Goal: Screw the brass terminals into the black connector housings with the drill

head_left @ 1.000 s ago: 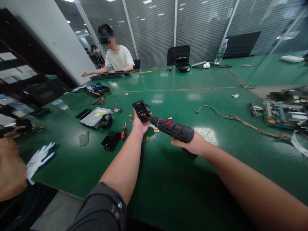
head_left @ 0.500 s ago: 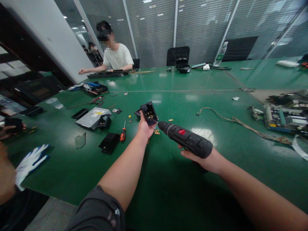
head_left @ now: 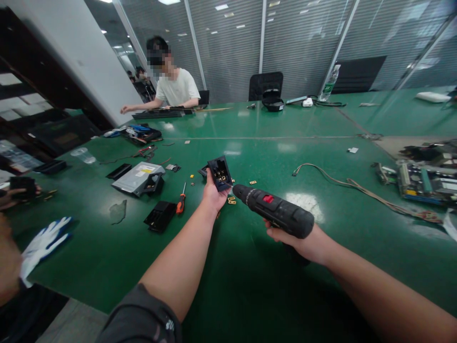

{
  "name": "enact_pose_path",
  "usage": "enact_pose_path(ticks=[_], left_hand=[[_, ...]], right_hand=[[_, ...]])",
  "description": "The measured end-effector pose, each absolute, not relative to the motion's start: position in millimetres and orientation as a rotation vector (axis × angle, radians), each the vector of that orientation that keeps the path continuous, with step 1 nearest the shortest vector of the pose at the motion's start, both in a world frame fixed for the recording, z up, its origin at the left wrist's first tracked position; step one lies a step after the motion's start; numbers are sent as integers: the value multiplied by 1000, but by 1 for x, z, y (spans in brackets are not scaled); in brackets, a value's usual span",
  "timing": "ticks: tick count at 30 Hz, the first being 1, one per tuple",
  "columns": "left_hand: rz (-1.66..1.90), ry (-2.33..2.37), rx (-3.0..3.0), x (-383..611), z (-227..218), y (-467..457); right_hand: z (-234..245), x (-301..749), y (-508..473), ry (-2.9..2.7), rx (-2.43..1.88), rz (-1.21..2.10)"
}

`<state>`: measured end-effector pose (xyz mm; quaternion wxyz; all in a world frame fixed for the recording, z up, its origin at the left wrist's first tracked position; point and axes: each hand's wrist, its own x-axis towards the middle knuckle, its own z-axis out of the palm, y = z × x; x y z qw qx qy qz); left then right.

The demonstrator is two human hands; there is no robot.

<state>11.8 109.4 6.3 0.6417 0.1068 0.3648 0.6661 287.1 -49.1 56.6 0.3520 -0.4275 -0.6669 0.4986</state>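
- Left hand (head_left: 214,194) grasping a black plastic housing (head_left: 220,173), raised above the green workbench (head_left: 100,259)
- Right hand (head_left: 296,244) clenched around a cordless drill (head_left: 274,212) – its nose just beside the housing
- Small brass plates (head_left: 232,200) on the bench, just below the housing
- Orange-handled screwdriver (head_left: 181,202) and optical disc drive (head_left: 135,178) left of the housing
- Circuit board (head_left: 421,183) well right of the housing
- Seated co-worker (head_left: 174,85) far beyond the housing
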Motion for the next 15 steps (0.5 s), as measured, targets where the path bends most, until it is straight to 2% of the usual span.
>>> enact_pose_path(ticks=[15], left_hand=[[1513, 825, 284, 8, 2, 111]], right_hand=[[53, 287, -48, -1747, -1110, 1303]])
